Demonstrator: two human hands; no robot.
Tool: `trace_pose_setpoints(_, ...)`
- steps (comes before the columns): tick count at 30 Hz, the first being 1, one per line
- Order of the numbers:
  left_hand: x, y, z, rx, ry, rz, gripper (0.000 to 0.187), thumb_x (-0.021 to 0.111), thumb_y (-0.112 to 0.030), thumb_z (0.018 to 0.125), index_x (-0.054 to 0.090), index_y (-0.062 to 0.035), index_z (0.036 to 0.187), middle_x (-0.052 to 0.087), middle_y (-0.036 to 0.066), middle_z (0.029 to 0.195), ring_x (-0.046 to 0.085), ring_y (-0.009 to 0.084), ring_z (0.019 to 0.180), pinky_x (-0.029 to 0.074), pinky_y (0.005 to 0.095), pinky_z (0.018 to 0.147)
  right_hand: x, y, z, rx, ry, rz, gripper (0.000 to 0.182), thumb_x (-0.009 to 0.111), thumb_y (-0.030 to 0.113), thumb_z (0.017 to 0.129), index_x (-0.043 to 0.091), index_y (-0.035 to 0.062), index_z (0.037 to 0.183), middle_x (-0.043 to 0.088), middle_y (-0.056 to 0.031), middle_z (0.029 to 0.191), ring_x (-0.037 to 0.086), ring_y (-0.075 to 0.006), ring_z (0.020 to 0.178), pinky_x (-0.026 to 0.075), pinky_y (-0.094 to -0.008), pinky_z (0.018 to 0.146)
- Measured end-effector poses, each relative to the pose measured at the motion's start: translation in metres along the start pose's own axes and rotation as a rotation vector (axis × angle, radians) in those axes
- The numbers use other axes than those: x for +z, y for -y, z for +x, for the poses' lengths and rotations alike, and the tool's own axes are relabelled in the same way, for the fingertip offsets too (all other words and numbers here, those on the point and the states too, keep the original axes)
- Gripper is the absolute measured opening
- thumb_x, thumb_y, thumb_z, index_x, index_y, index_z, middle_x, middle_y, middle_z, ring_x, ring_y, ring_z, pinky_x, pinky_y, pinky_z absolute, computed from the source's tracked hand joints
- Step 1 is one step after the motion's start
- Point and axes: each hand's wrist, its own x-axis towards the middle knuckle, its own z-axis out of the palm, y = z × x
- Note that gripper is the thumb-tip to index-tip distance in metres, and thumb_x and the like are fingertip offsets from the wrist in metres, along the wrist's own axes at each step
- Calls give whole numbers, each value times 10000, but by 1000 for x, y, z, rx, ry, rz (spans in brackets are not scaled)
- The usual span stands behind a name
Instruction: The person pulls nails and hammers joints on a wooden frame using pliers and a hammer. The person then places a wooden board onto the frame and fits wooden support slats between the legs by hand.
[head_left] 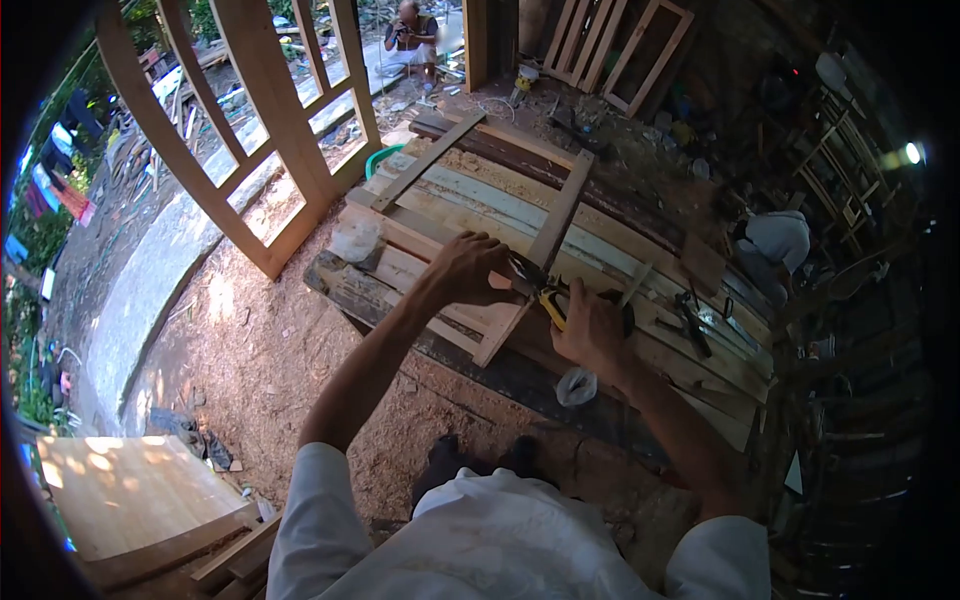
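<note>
A wooden frame point(560, 215) lies across boards on the workbench point(450, 355). My right hand point(592, 330) is closed round pliers with yellow and black handles point(552, 306). The jaws of the pliers point up and left, over the frame's near right corner. Just left of them is my left hand point(467, 268), its fingers bent round the frame's corner area; what its fingertips hold is hidden. A clear plastic bag point(576, 387) lies at the bench's near edge, below my right hand.
A hammer point(692, 325) and other tools lie on the bench's right. An upright wooden frame point(290, 150) stands at the left. One person point(412, 35) crouches outside at the top; another point(777, 240) bends at the right. Shavings cover the ground.
</note>
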Motion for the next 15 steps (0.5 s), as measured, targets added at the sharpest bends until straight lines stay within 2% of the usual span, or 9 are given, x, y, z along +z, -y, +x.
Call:
trace_pose_setpoints(2,-2,7,4,-86,165,15,444,802,-445,601,636,-90,811,642,61,781,621,253,790,467,377,774,3,-1,-3,2,41,8,488,720,214,695,456,-39,1018,573,-243,897,621,-375,843,513,-429,718)
trace_pose_setpoints(3,3,12,4,-43,73,53,426,813,-447,576,639,-104,757,632,40,702,627,246,712,478,369,717,5,0,-3,12,3,42,485,726,212,684,463,-38,1005,582,-242,875,625,-376,820,515,-431,712)
trace_pose_setpoints(4,7,16,4,-39,83,45,426,813,-447,576,639,-104,757,632,40,702,627,246,712,478,369,717,5,1,-1,23,-41,73,482,733,211,673,469,-37,992,591,-241,854,630,-376,798,517,-432,706)
trace_pose_setpoints(7,8,18,3,-6,39,47,503,829,-482,517,640,-97,779,632,45,708,635,241,704,470,348,621,4,3,0,44,2,118,487,735,219,666,467,-56,966,597,-248,830,635,-377,771,521,-429,705)
trace_pose_setpoints(11,2,14,7,-37,80,-16,512,821,-497,527,618,-82,749,621,59,695,631,252,695,471,359,645,-10,25,-1,121,136,140,509,723,236,683,457,-88,971,601,-266,847,639,-373,783,527,-414,719)
trace_pose_setpoints(13,-2,15,8,-72,138,26,525,811,-508,543,585,-70,724,611,70,694,623,268,692,466,370,669,-19,44,1,273,195,88,532,709,252,704,446,-112,988,608,-275,853,646,-366,797,531,-402,742)
trace_pose_setpoints(15,1,21,6,-33,131,5,533,806,-511,551,572,-67,729,606,74,698,620,274,696,462,372,678,-2,58,-4,347,133,79,542,703,259,711,441,-116,1002,612,-268,845,649,-367,800,535,-392,741)
